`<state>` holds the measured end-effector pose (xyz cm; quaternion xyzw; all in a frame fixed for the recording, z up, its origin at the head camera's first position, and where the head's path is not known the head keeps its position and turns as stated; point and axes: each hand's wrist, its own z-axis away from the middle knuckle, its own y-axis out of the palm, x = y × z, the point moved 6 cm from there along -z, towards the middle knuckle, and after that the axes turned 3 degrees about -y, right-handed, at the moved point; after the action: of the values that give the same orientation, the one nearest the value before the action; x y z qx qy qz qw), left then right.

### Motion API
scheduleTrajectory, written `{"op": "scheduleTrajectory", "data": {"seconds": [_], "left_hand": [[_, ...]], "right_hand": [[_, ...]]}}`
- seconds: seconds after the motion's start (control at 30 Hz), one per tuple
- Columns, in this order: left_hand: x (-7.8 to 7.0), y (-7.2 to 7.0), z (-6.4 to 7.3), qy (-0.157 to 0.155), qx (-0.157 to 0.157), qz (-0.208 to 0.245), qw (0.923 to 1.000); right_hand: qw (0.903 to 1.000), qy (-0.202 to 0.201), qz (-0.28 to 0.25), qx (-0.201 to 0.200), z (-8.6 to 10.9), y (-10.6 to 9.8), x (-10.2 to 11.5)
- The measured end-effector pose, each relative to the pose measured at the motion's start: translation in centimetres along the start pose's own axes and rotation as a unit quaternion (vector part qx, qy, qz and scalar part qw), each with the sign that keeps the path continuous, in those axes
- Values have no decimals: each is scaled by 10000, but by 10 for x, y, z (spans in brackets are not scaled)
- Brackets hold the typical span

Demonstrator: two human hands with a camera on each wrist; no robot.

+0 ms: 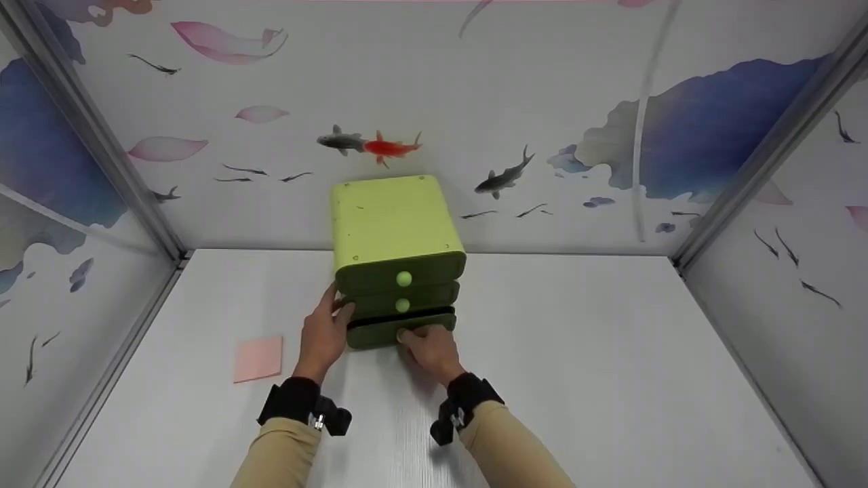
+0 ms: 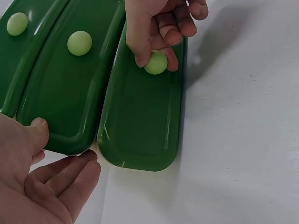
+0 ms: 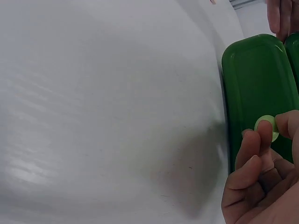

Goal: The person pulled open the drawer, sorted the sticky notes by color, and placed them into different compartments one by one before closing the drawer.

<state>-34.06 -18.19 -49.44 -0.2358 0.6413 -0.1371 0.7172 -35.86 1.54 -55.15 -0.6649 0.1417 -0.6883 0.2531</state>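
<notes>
A small drawer cabinet (image 1: 393, 217) with a yellow-green top and three dark green drawer fronts stands against the back wall. Its bottom drawer (image 1: 376, 334) sticks out slightly, with a dark gap above its front. My right hand (image 1: 432, 349) pinches that drawer's light green round knob (image 2: 156, 62) between thumb and finger. At the cabinet's left side, my left hand (image 1: 323, 339) holds the edge by the middle drawer (image 2: 60, 93). Its thumb lies on that drawer's front, and the other fingers reach round the side, their tips partly hidden.
A pink square pad (image 1: 258, 358) lies on the white table (image 1: 576, 352), left of my left hand. White panels (image 1: 556, 81) painted with fish and petals enclose the table at the back and both sides, joined by metal posts (image 1: 766, 142).
</notes>
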Motion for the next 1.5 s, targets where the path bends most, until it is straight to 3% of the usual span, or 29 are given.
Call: {"op": "scheduleTrajectory", "data": {"seconds": [0.5,0.73,0.97,1.2,1.5], "left_hand": [[-3,-1,4,99,-30,-113,9999],[-1,-1,3,2,16,-87,10000],[-2,-1,4,147,38,-119,9998],[-4,-1,3,122,138,-222,9996],[-1,-8,6,132,192,-667,9975]], "right_hand": [[9996,-99,-9,268,32,1,-10],[9993,-166,-102,314,47,-3,-10],[9991,-81,-183,386,59,-4,-12],[9991,29,-244,358,64,-4,-16],[9982,74,-398,433,66,-5,-18]]}}
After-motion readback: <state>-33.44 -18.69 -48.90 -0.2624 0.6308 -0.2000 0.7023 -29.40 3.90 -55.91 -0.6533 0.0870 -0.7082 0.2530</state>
